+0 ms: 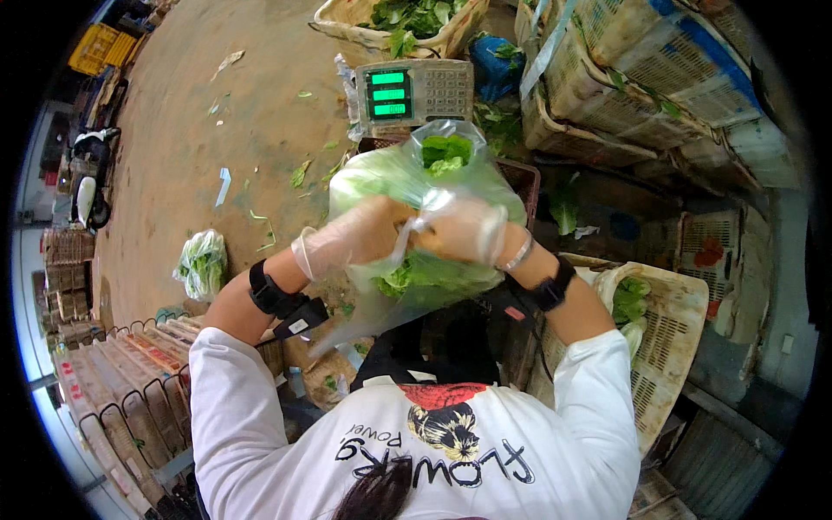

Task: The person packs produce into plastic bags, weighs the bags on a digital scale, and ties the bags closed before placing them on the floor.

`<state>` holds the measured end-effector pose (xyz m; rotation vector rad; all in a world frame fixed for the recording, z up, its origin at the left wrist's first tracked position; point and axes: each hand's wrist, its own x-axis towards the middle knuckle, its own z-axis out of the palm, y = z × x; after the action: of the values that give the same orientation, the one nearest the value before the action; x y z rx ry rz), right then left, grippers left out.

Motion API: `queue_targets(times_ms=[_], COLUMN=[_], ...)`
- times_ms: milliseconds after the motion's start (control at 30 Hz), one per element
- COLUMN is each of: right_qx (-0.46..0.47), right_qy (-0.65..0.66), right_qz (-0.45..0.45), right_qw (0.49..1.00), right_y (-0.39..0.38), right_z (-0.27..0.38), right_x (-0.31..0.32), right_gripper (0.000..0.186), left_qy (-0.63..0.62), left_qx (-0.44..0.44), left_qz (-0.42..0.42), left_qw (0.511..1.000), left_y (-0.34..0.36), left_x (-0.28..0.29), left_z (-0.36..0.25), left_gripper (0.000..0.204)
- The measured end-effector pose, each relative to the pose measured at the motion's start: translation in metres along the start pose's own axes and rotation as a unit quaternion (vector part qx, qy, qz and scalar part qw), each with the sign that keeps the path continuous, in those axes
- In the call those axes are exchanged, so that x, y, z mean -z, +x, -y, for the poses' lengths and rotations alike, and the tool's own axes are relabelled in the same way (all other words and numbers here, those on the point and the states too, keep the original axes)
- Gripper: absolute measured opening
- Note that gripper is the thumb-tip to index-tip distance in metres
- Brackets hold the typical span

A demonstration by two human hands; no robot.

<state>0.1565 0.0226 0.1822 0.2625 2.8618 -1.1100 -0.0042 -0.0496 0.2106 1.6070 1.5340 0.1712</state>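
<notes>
In front of my chest is a clear plastic bag of leafy green vegetables. Thin translucent gloves cover both hands. My left hand has its fingers curled around gathered plastic at the middle of the bag. Close against it, my right hand is also closed on the plastic, somewhat smeared by motion. A loose flap of the bag hangs below my hands, over more green leaves. Just beyond the bag stands a digital weighing scale with a lit green display. The bag hides whatever bears its weight.
A crate of greens stands beyond the scale. Stacked crates rise at the far right, and another crate with lettuce is beside my right arm. On the floor to the left lies a bagged vegetable. Crates line the near left.
</notes>
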Motion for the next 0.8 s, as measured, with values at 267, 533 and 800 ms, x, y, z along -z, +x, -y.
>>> queue_targets(times_ms=[267, 533, 800], right_qx=[-0.056, -0.110, -0.025], right_qy=[0.628, 0.824, 0.827], right_qz=[-0.375, -0.485, -0.440], right_qw=[0.679, 0.271, 0.348], right_y=[-0.036, -0.090, -0.074], right_z=[-0.017, -0.058, -0.071], right_x=[-0.035, -0.181, -0.266], right_gripper=[0.051, 0.058, 0.043], left_qy=[-0.025, 0.033, 0.004], left_qx=[-0.149, 0.095, 0.224], left_qz=[-0.394, -0.326, -0.226], left_qw=[0.906, 0.940, 0.948], left_y=[0.107, 0.132, 0.153], left_x=[0.019, -0.032, -0.025], left_z=[0.058, 0.239, 0.250], left_gripper=[0.027, 0.013, 0.012])
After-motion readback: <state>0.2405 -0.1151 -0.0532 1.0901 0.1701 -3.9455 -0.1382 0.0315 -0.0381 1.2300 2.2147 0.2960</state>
